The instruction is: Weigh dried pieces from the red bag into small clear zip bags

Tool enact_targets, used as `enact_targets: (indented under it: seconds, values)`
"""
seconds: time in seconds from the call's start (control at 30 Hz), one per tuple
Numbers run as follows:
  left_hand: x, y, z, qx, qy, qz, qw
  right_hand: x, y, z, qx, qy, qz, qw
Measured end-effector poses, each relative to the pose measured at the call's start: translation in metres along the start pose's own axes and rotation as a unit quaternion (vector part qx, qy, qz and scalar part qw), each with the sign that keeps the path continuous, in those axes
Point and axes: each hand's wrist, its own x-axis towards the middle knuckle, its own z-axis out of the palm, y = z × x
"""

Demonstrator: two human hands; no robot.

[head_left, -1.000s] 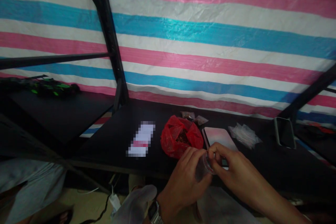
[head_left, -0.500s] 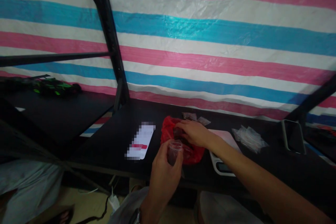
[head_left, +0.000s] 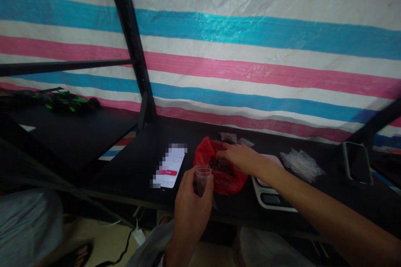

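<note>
My left hand (head_left: 193, 200) is closed round a small clear plastic container (head_left: 203, 178) with a round open rim, held upright at the near left side of a red plastic bag (head_left: 230, 185). A thin clear corner of plastic shows below those fingers. The bag stands open, with dark brown bits (head_left: 221, 166) inside. Over its far right side reaches my right hand (head_left: 239, 157), fingers curled down into the opening; their tips and whatever they grip are hidden. Just right of the bag, partly under my right forearm, lies a white kitchen scale (head_left: 263, 202).
A lit phone (head_left: 171, 167) lies left of the bag. Behind it are small filled clear packets (head_left: 228, 137). Clear plastic bags (head_left: 302, 164) and a dark-screened phone (head_left: 358, 162) are to the right. A black post (head_left: 133, 46) rises at left, near a green toy car (head_left: 72, 102).
The left hand and container have shifted slightly left. My right hand has moved a little right within the bag, uncovering more of the brown bits. The view has shifted slightly.
</note>
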Motion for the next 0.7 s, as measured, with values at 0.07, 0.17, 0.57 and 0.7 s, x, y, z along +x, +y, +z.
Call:
enact_targets:
  seconds: [0.07,0.17,0.57,0.7]
  values:
    - [0.001,0.0,0.002,0.016,0.019,0.022,0.999,-0.003,0.003,0.008,0.049,0.003,-0.017,0.999]
    - [0.002,0.001,0.006,0.014,0.042,0.03,0.999,-0.006,0.005,0.019,0.136,0.025,-0.051,0.989]
    - [0.012,-0.004,0.016,-0.107,0.074,-0.034,0.991,0.002,-0.007,0.029,0.148,0.088,0.003,0.985]
    - [0.01,0.0,0.017,-0.109,0.089,-0.034,0.989,0.003,-0.003,0.038,0.149,0.109,0.052,0.981]
